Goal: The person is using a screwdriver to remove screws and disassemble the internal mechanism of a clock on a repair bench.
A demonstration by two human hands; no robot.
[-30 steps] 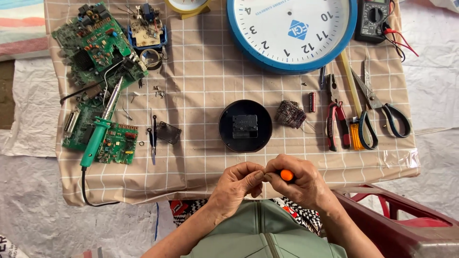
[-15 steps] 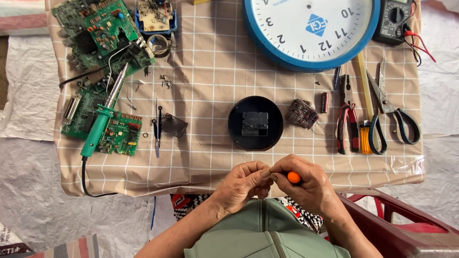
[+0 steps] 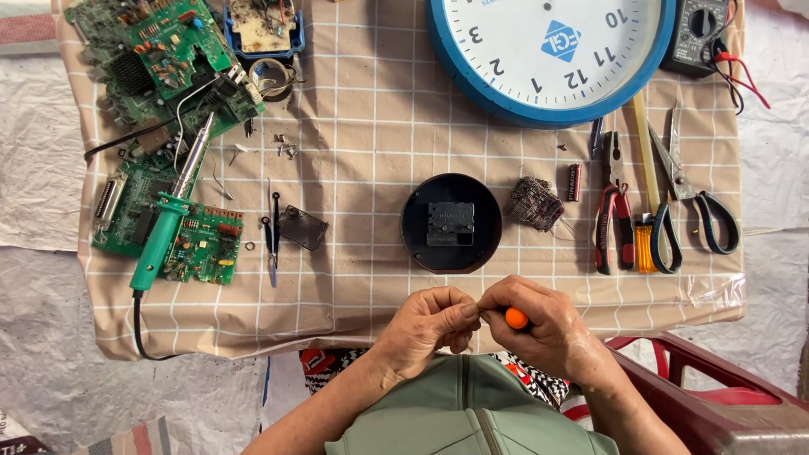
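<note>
**Hands pinched together over an orange-handled tool at the table's near edge**

Head view, looking straight down. Seen at the bottom centre: left hand and right hand, fingertips touching, just in front of the near edge of a checked beige tablecloth. Right hand curled shut around a small orange-handled tool, only the rounded orange end showing between the fingers. Left hand closed narrow, thumb and forefinger pinched at the tool's tip; whatever was pinched there too small to tell. Both hands held above the lap, over a green garment.

Just beyond the hands, on the cloth: a round black clock back with a square mechanism at its centre. To its right, a tangled wad of metal wool, then a small battery, red-handled pliers, and black-handled scissors. Farther off, at the top edge: a large blue-rimmed clock face, partly cut off, with a black multimeter beside it.

On the left side, well apart from the hands: green circuit boards, a green-handled soldering iron lying across them, and tweezers near a small dark plate. At lower right, part of a red plastic chair.
</note>
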